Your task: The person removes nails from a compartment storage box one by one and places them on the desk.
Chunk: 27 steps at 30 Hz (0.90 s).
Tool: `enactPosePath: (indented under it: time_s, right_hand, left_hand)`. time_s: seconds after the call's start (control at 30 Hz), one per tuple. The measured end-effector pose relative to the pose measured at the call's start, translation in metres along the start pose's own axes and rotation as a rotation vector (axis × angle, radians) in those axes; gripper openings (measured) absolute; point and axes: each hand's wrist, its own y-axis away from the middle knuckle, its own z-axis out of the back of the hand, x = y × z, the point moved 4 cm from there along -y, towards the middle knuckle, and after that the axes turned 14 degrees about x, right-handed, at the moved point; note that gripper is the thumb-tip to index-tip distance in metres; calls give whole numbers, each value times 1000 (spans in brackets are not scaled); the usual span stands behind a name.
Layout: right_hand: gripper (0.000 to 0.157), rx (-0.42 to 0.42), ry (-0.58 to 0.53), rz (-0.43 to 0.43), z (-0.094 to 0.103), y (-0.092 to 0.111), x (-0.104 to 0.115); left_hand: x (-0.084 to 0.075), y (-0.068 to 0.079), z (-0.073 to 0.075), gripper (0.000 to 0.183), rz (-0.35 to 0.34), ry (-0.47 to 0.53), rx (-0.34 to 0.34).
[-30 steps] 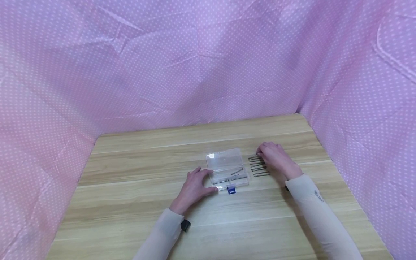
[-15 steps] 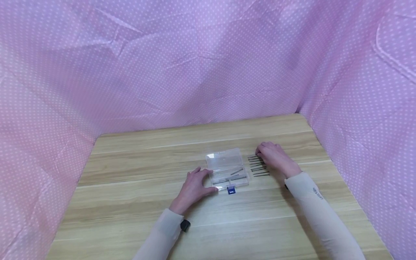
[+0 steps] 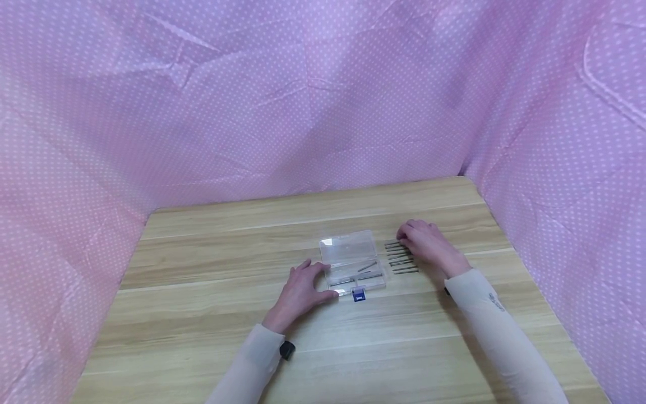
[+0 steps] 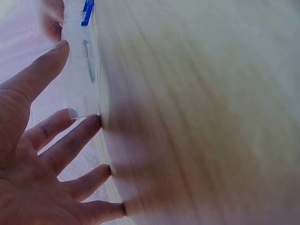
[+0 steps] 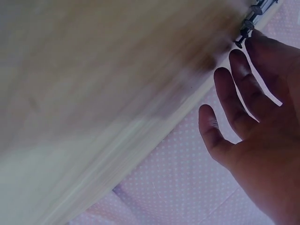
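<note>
A clear plastic box (image 3: 348,250) lies with its lid raised back on the table, its blue latch (image 3: 359,295) facing me. Several metal nails (image 3: 370,276) are inside it. My left hand (image 3: 301,292) holds the box's left end between thumb and forefinger; the other fingertips rest on the wood in the left wrist view. To the right of the box, several loose nails (image 3: 406,272) lie in a row. My right hand (image 3: 426,242) is at the far end of that row, fingertips beside the nail heads (image 5: 248,24). Whether they pinch a nail is hidden.
The wooden table (image 3: 202,314) has its far edge close to a pink dotted cloth (image 3: 282,112), which also hangs at both sides. A black wrist strap piece (image 3: 287,350) shows at the left sleeve.
Almost nothing differs. The right hand and forearm shift very slightly at the row of nails, while the left hand stays at the box.
</note>
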Motion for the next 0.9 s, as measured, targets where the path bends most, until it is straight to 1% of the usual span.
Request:
enactPosePath:
  time_s: [0.1,0.33,0.43,0.67,0.9]
  right_hand:
    - [15,-17,-2,-2,1,2,-1]
    - [40,-51,-17,5,4,8,1]
    - [47,-62,-16,12,5,11,3]
    - [58,-80,13,37,6,19,11]
    - [63,-96,21,69,1,27,21]
  left_hand:
    - [0,0,-1,66,0,1,-3]
    - [0,-1,-2,65,-5,-2,-16]
    - [0,0,-2,64,-10,-10,-18]
    - [-1,0,-2,65,-3,0,-11]
    - [-2,0,-3,68,7,-4,-8]
